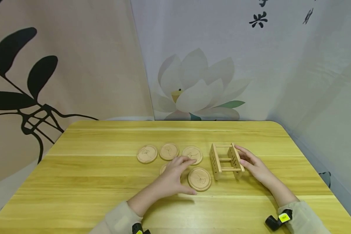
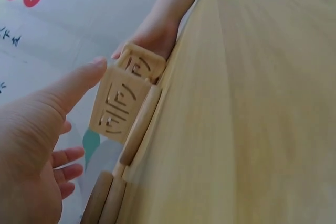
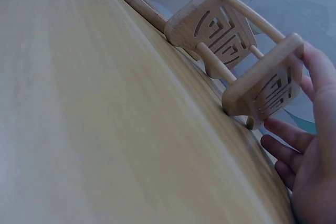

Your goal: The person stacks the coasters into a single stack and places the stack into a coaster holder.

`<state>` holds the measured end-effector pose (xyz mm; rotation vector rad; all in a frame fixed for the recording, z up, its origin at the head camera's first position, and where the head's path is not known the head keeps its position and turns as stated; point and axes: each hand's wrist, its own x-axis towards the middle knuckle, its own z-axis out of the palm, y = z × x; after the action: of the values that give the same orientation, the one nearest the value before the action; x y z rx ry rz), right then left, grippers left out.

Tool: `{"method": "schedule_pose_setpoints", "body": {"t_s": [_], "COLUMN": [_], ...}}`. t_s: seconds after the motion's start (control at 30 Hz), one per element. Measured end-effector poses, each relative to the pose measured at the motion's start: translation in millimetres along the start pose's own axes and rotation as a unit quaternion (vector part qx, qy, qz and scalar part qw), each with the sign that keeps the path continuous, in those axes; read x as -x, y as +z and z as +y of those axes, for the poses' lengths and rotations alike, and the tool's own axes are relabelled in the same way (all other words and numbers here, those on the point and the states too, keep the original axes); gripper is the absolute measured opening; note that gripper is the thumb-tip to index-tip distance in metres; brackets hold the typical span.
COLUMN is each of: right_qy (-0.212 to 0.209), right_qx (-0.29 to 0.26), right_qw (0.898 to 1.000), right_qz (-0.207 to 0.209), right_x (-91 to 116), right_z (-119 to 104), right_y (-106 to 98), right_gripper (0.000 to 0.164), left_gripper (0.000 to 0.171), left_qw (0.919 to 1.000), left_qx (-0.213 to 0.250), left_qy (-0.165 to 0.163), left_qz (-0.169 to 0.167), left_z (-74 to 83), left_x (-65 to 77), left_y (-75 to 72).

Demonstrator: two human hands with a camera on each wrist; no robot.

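My left hand (image 1: 173, 178) reaches over the wooden coasters, thumb and fingers spread apart with nothing between them. Right beside it lies a round coaster (image 1: 199, 179) engraved with a ginkgo leaf, near the thumb tip. Another coaster (image 1: 162, 169) is mostly hidden behind the hand, and a third (image 1: 192, 155) is partly covered by its fingertips. A wooden coaster holder (image 1: 216, 162) with slotted side panels and dowels stands on the table, with no coaster in it. My right hand (image 1: 255, 167) holds its right panel (image 3: 273, 87), thumb at the top rim and fingers along the outer side.
Farther back on the wooden table (image 1: 90, 169) are two more engraved coasters (image 1: 147, 154), lying flat side by side. A printed cloth (image 1: 204, 87) with a lotus hangs behind the table's far edge.
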<state>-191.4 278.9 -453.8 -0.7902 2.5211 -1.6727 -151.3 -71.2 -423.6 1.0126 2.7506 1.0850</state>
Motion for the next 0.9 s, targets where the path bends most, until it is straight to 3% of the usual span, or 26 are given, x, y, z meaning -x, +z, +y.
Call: {"method": "schedule_pose_setpoints", "body": {"t_s": [0.43,0.9], "right_qy": [0.006,-0.002], "right_qx": [-0.005,-0.007], "right_qw": [1.0,1.0], "right_qz": [0.0,-0.003], "right_x": [0,-1], "right_z": [2,-1], "right_y": [-1,0], "right_gripper": [0.051,0.051], "left_gripper": [0.107,0.102], "left_qw": [0.9943,0.988], "left_qx": [-0.099,-0.137], "left_qy": [0.012,0.002], "left_qz": [-0.036,-0.07], "left_z": [12.4,18.3], "left_x": [-14.0,-22.8], "left_y": [11.7,18.1]}}
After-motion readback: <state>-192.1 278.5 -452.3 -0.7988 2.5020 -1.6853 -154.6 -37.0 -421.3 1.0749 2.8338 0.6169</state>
